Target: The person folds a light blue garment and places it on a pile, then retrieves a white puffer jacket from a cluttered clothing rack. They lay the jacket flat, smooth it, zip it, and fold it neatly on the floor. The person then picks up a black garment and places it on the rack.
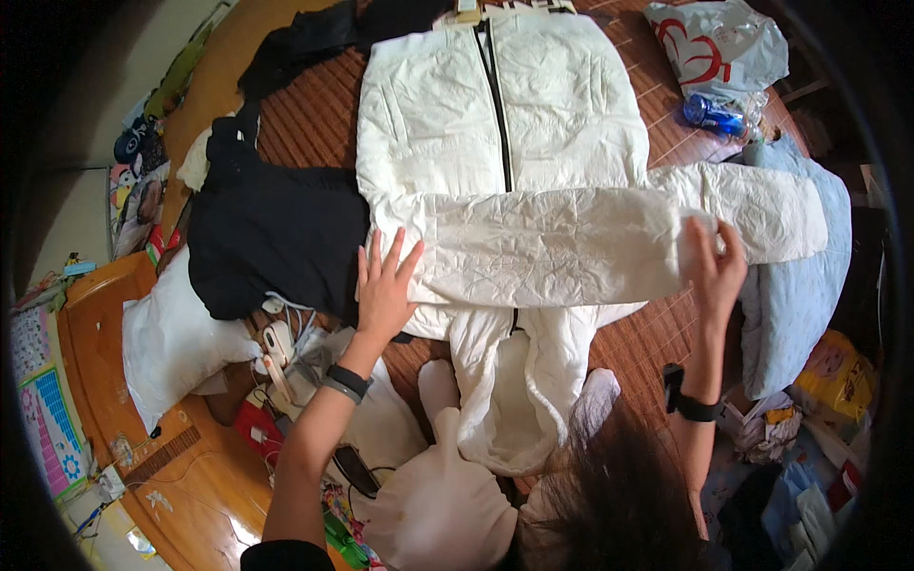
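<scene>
A white hooded jacket [571,114] lies spread out before me, its black zipper running down the middle and its hood [509,400] toward me. One sleeve [562,247] is folded across the body to the right. The other sleeve [762,209] stretches out to the right, partly beneath it. My left hand [386,290] lies flat with fingers spread on the jacket at the folded sleeve's shoulder end. At the cuff end, my right hand [716,262] is closed with the sleeve's edge between thumb and fingers.
Black clothing [281,238] lies against the jacket's left side, near a white pillow [181,333]. A light blue folded cloth [800,257] is at the right. Farther back sit a plastic bag [719,48] and a blue bottle [712,114]. A white handheld device [278,344] with cables lies left.
</scene>
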The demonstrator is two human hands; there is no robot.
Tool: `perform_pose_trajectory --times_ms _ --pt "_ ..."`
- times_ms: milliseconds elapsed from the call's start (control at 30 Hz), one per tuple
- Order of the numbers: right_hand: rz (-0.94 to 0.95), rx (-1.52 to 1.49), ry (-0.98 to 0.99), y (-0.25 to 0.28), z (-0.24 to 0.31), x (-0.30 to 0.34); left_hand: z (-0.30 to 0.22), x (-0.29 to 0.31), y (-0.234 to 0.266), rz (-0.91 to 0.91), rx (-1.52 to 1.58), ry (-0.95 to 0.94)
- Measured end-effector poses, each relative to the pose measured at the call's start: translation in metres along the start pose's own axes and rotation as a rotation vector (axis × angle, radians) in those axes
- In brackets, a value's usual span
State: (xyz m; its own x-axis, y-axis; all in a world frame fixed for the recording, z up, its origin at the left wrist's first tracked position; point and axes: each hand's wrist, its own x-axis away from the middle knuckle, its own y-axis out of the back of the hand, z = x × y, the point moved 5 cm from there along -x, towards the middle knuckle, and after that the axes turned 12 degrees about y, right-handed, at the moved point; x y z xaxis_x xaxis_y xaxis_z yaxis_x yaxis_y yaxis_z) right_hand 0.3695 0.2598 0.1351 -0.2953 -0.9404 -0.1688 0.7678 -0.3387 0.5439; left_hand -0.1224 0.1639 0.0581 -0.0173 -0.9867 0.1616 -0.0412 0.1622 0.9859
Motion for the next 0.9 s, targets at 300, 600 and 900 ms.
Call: perform_pose_trajectory --times_ms 300,600,900 --pt "0.307 -0.597 0.784 -0.038 0.311 -0.069 0.121 0.022 -0.015 -0.232 2.108 0.856" --pt "0.525 0.360 0.559 -0.183 0.100 0.061 0.142 0.109 -0.032 -0.672 1.525 1.295" --pt "0.440 0.584 0.534 -0.194 -0.049 0.122 -0.057 -0.021 -0.013 -0.178 0.178 -0.060"
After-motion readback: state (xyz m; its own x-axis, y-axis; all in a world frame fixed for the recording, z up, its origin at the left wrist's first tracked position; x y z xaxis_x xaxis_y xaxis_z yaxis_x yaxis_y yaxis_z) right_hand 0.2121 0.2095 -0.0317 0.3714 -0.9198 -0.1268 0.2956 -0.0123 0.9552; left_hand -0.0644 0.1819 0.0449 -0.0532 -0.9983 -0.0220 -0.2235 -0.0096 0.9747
